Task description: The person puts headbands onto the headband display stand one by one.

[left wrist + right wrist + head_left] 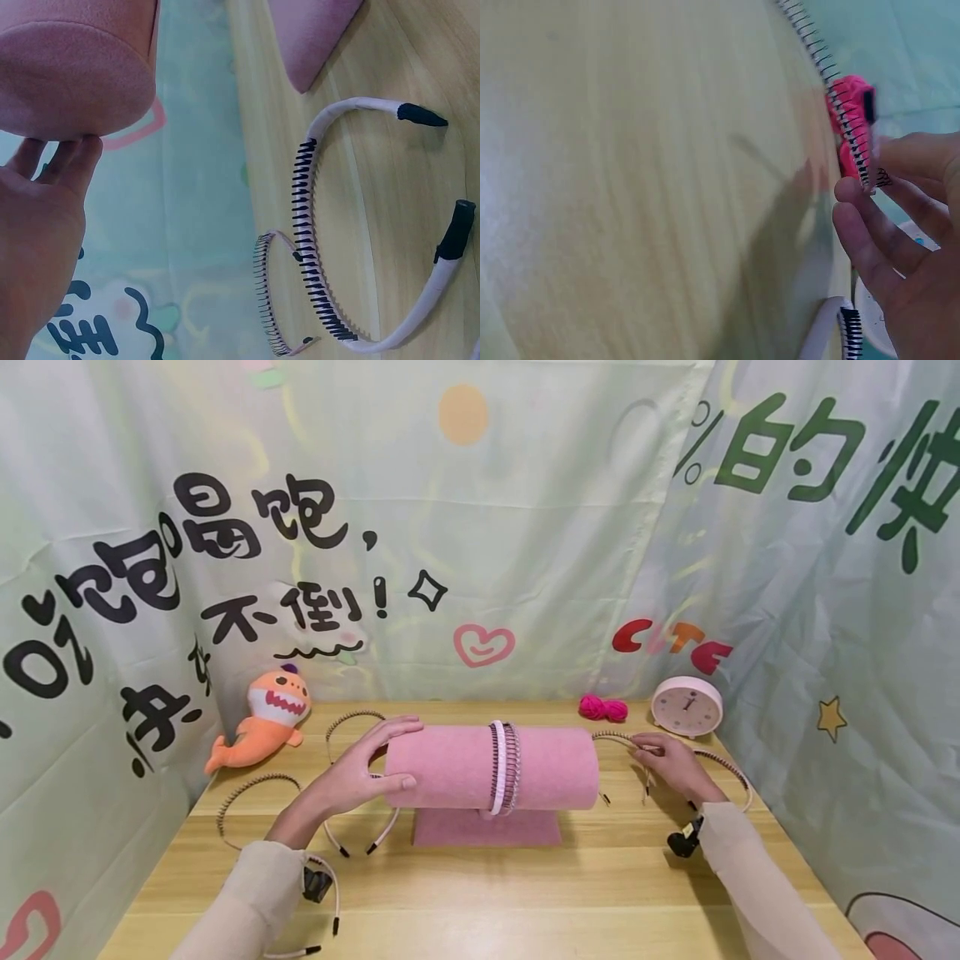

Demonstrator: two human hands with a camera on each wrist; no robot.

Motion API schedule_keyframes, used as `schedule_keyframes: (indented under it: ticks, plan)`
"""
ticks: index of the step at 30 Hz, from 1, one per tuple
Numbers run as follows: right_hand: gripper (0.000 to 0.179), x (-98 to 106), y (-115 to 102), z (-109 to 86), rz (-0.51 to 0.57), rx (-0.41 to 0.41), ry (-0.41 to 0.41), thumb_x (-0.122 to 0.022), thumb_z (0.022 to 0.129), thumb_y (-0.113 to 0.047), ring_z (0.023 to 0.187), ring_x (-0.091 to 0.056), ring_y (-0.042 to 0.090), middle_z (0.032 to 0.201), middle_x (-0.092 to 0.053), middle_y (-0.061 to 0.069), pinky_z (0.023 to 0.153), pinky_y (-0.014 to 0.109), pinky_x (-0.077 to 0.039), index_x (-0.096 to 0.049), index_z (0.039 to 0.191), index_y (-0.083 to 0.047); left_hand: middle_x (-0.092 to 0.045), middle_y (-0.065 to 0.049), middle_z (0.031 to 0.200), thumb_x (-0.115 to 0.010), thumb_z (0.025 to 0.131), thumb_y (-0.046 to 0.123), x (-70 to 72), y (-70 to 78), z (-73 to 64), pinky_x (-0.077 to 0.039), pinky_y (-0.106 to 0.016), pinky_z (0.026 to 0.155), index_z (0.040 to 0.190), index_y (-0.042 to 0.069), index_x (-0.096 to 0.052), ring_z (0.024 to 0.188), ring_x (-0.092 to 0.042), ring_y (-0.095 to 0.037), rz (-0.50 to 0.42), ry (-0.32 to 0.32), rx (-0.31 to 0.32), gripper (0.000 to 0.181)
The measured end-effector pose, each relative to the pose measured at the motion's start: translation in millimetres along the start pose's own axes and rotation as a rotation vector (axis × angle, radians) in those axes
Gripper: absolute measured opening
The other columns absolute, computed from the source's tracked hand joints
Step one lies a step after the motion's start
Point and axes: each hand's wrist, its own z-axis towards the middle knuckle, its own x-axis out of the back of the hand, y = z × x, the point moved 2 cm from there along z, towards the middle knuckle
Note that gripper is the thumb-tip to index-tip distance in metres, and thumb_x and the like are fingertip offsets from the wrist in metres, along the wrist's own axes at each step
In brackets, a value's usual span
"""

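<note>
A pink cylinder display stand [450, 768] carries a white headband [498, 768] and a toothed headband [513, 768] beside it, both looped round its middle. My left hand [360, 777] grips the stand's left end, thumb in front; the left wrist view shows its fingers [81, 169] against the round end. To the right of the stand, my right hand [671, 764] pinches a toothed headband [849, 124] just above the table. Its band [613, 737] reaches left behind the stand's right end, which hides part of it.
More toothed headbands lie on the wooden table: one [255, 781] at the left, one [306, 217] by the stand's left end, one [731, 762] at the right. Toward the back are an orange shark plush [272, 722], pink yarn [603, 707] and a round clock [687, 706]. Printed curtains [540, 568] enclose the table.
</note>
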Motion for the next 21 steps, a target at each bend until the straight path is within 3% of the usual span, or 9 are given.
schedule_keyframes:
  ticks: [5, 8, 14, 18, 21]
  plan:
    - [0.041, 6.3, -3.1, -5.3, 0.1, -0.051, 0.001, -0.062, 0.113, -0.021, 0.123, -0.071, 0.04, 0.147, -0.064, 0.03, 0.093, 0.03, -0.059, -0.064, 0.147, 0.002, -0.04, -0.009, 0.174, -0.085, 0.096, 0.025, 0.6, -1.4, -0.3, -0.035, -0.07, 0.126, 0.16, 0.027, -0.053, 0.16, -0.037, -0.041, 0.011, 0.003, -0.004, 0.072]
    - [0.042, 9.2, -5.1, -8.1, 0.146, -0.051, -0.009, -0.06, 0.114, -0.018, 0.111, -0.075, 0.027, 0.141, -0.067, 0.032, 0.086, 0.023, -0.059, -0.061, 0.148, 0.005, -0.04, -0.009, 0.173, -0.085, 0.096, 0.025, 0.4, -1.7, -0.4, -0.035, -0.07, 0.126, 0.16, 0.027, -0.053, 0.16, -0.038, -0.04, 0.013, 0.002, -0.004, 0.072]
    - [0.047, 11.7, -8.7, -13.2, 0.253, -0.057, -0.058, -0.057, 0.114, -0.012, 0.093, -0.072, 0.009, 0.124, -0.072, 0.031, 0.082, 0.027, -0.062, -0.05, 0.151, 0.016, -0.039, -0.008, 0.174, -0.084, 0.096, 0.025, 0.3, 0.1, -0.9, -0.034, -0.067, 0.127, 0.16, 0.029, -0.052, 0.16, -0.037, -0.039, -0.006, -0.005, 0.003, 0.072]
    - [0.046, 11.4, -9.7, -14.2, 0.283, -0.061, -0.1, -0.056, 0.114, -0.009, 0.089, -0.07, 0.007, 0.112, -0.074, 0.023, 0.081, 0.027, -0.063, -0.05, 0.149, 0.02, -0.039, -0.008, 0.174, -0.085, 0.096, 0.026, 0.3, 0.3, -1.4, -0.033, -0.068, 0.127, 0.16, 0.029, -0.052, 0.161, -0.036, -0.039, -0.013, -0.007, 0.0, 0.072]
    - [0.046, 10.8, -10.6, -15.2, 0.293, -0.069, -0.136, -0.054, 0.115, -0.01, 0.091, -0.07, 0.007, 0.114, -0.074, 0.022, 0.082, 0.028, -0.063, -0.049, 0.149, 0.021, -0.039, -0.007, 0.174, -0.085, 0.096, 0.026, 0.0, -0.6, -1.2, -0.033, -0.068, 0.127, 0.16, 0.031, -0.052, 0.161, -0.036, -0.038, -0.015, -0.007, 0.002, 0.072]
